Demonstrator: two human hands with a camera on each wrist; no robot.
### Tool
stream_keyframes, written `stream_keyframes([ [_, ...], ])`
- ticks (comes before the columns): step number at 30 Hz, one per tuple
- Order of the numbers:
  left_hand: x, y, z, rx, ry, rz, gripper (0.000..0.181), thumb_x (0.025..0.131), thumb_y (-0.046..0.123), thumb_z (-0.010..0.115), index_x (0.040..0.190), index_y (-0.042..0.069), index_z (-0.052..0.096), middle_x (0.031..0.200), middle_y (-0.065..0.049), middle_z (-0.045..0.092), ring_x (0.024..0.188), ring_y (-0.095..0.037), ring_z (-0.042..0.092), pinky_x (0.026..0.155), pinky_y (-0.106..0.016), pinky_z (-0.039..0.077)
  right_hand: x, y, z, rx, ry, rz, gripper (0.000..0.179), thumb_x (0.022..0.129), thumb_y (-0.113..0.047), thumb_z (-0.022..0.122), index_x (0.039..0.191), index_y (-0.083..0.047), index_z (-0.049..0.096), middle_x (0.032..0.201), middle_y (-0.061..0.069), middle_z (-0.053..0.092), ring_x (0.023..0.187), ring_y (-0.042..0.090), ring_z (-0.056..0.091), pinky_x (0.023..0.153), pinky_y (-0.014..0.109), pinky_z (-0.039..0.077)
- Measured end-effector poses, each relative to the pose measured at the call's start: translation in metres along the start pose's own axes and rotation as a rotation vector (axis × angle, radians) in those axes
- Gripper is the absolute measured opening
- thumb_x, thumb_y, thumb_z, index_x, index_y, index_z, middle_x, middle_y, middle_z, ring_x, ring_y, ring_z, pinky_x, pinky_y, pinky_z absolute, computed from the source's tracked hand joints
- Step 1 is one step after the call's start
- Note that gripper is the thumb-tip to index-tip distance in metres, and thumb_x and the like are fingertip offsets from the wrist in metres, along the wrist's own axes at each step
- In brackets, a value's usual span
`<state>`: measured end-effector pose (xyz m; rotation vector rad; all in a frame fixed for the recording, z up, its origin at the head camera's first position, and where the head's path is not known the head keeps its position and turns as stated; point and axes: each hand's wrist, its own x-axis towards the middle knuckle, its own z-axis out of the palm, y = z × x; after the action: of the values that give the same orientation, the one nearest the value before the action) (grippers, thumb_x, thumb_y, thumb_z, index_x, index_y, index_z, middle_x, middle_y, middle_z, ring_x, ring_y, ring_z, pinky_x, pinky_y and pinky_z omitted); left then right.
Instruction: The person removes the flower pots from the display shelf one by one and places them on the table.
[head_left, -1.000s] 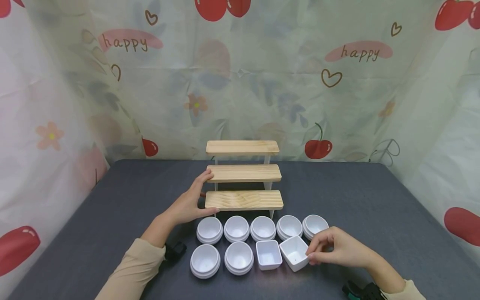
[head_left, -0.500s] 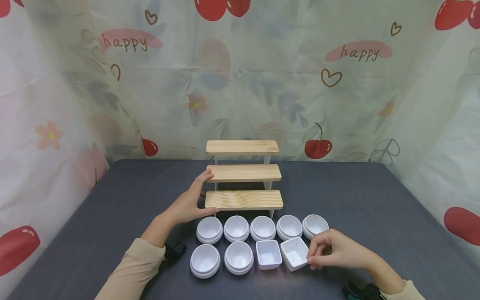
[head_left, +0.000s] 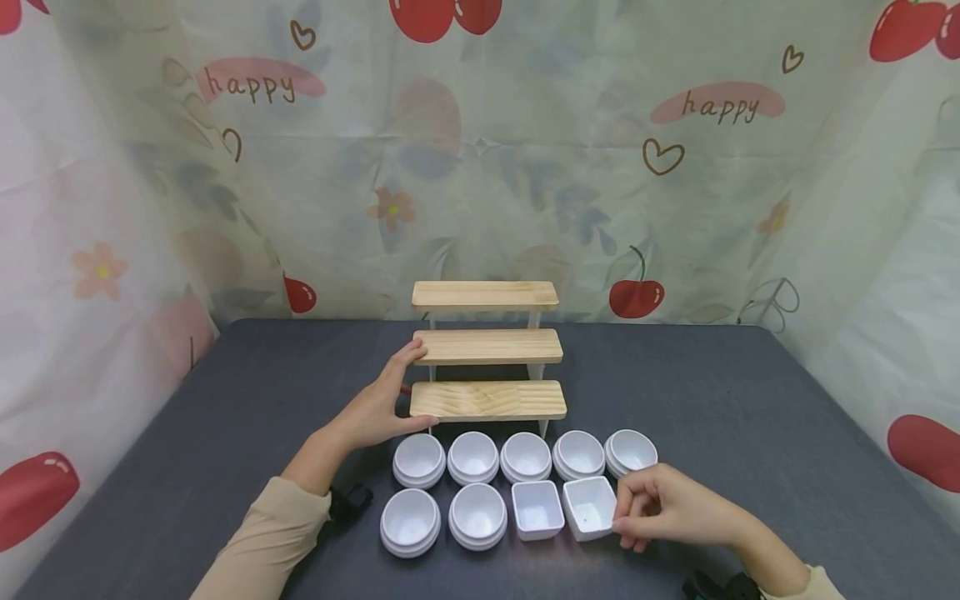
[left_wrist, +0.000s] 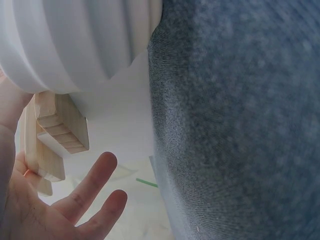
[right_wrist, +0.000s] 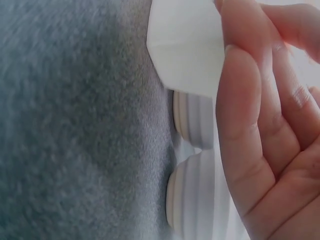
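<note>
My right hand (head_left: 675,504) pinches the right rim of a white square bowl (head_left: 589,507) at the end of the front row. In the right wrist view, curled fingers (right_wrist: 245,100) lie against its pale wall. My left hand (head_left: 371,412) rests at the left end of a three-tier wooden display stand (head_left: 487,400), its thumb on the lowest board and a finger on the middle one. The left wrist view shows two straight fingers (left_wrist: 85,192) spread beside the boards. A second square bowl (head_left: 537,510) stands just left of the pinched one.
Several round white bowls (head_left: 473,457) line up before the stand. Two more round bowls (head_left: 410,522) are in the front row at left. All stand on a dark cloth-covered table (head_left: 675,383). A patterned curtain (head_left: 480,183) hangs behind, with a thin cord (head_left: 776,302) at right.
The square bowl at my right hand has turned from a slant to nearly straight, and sits slightly closer in line with its neighbour. My left hand and the stand have stayed still.
</note>
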<state>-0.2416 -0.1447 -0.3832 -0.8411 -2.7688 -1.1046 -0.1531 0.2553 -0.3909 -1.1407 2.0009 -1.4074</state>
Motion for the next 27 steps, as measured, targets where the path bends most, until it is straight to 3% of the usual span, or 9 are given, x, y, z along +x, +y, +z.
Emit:
stream_keyframes([
  [15,0.0,-0.001,0.001,0.006,0.002,-0.002,0.098,0.077,0.025,0.077,0.148,0.016,0.011,0.158,-0.008,0.004,0.112,-0.033,0.056,0.09,-0.047,0.051,0.002,-0.005,0.005,0.017,0.001,0.012,0.009,0.089,0.002,0.056,0.083,0.008,0.052,0.063,0.027,0.064,0.055,0.021,0.067,0.049,0.034,0.056],
  [27,0.0,0.0,0.0,0.016,-0.002,-0.005,0.098,0.077,0.025,0.077,0.148,0.017,0.011,0.159,-0.008,0.004,0.11,-0.032,0.058,0.09,-0.045,0.052,0.001,-0.012,-0.006,-0.03,0.024,-0.003,0.006,0.089,0.002,0.056,0.095,0.004,0.057,0.068,0.023,0.063,0.06,0.019,0.065,0.054,0.033,0.057],
])
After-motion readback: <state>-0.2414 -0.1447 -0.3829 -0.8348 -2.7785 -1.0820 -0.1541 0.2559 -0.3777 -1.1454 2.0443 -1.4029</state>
